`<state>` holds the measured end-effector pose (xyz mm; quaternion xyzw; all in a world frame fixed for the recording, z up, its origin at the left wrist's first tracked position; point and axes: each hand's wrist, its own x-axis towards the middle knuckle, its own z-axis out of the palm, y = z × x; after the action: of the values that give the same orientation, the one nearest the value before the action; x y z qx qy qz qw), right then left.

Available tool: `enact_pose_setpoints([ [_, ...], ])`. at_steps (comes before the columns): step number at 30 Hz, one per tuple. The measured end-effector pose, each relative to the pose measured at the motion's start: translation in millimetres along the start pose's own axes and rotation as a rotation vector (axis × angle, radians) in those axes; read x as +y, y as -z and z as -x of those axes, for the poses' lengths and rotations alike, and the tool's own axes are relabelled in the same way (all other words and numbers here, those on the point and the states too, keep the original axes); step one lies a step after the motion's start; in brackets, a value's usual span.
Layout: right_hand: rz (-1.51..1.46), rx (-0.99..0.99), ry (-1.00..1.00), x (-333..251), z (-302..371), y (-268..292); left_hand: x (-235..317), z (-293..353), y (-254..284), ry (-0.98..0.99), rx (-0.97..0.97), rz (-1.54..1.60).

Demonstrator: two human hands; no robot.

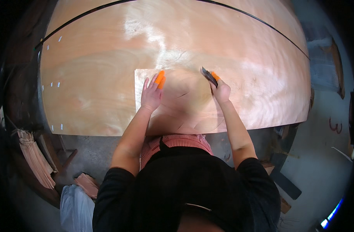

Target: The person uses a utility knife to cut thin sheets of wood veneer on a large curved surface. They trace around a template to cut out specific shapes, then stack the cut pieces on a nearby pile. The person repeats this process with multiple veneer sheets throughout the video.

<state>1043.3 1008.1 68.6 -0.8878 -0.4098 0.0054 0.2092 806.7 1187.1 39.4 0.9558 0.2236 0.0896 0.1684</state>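
Sheet (181,100) lies beneath the outspread left hand (152,94); the right hand (222,91) grips a dark tool (209,76).

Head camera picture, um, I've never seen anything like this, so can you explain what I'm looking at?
There's no machine here, just a person's two bare hands. A wide fisheye camera on their head looks down, which is why straight edges bend. The left hand is spread over a small wood sheet, apparently resting on it. That lies on a larger wood sheet with small white tags near its left edge. The right hand holds a dark tool, possibly a knife; its tip is blurred. Orange finger covers show on both hands.
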Motion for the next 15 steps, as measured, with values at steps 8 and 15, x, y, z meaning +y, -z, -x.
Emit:
enact_pose_setpoints([
  [8, 0.116, -0.058, 0.083, -36, 13, 62, -7, 3, 2, 0.338, 0.339, 0.067],
  [15, 0.082, -0.030, 0.158, -103, 107, 119, 0, 6, 12, 0.445, 0.422, 0.158],
])
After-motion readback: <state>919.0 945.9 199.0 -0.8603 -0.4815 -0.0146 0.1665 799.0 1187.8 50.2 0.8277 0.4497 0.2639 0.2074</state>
